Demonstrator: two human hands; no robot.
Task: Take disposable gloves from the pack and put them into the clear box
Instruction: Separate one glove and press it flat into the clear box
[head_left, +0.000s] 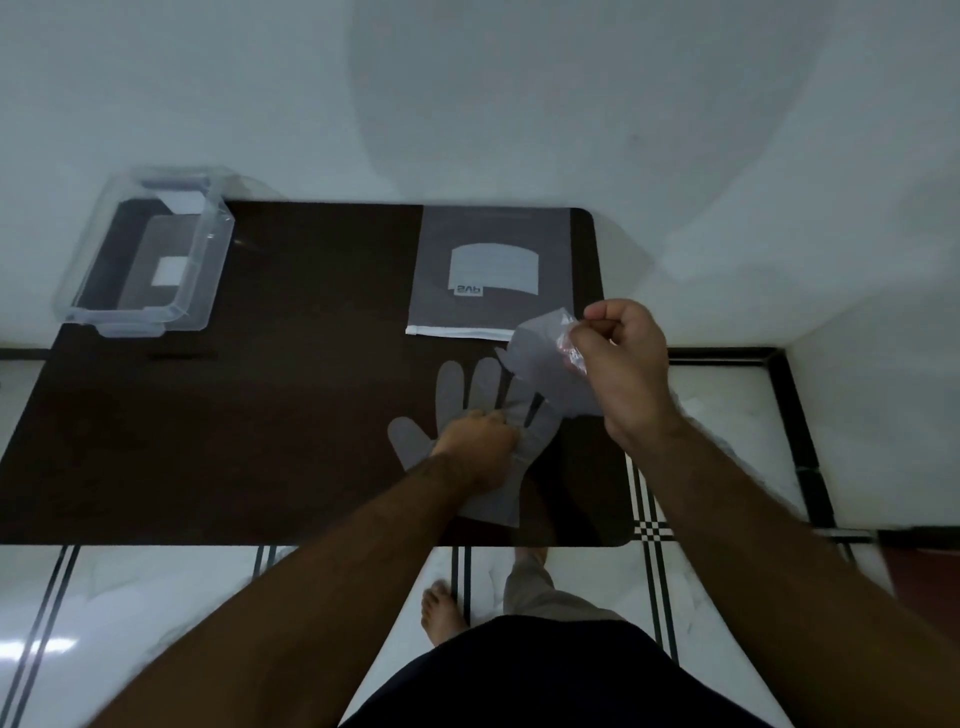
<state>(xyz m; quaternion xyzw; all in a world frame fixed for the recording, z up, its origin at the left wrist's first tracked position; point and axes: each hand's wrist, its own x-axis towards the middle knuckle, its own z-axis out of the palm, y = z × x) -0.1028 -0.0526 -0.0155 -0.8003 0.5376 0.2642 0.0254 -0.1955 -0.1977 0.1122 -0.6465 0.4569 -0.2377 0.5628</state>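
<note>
A thin translucent disposable glove (447, 395) lies spread flat on the dark table, fingers pointing away from me. My left hand (480, 441) presses down on its palm, fingers curled. My right hand (621, 364) is raised above the table's right side, pinching a second glove (540, 358) that hangs crumpled from its fingers. The glove pack (493, 270), a flat grey pouch with a pale label, lies just beyond both hands at the back right. The clear box (202, 260) stands open at the table's back left corner, far from both hands.
The dark table (234, 426) butts against a white wall at the back. Below its front edge are a tiled floor with black stripes and my bare feet (441, 608). A black skirting line runs along the right wall.
</note>
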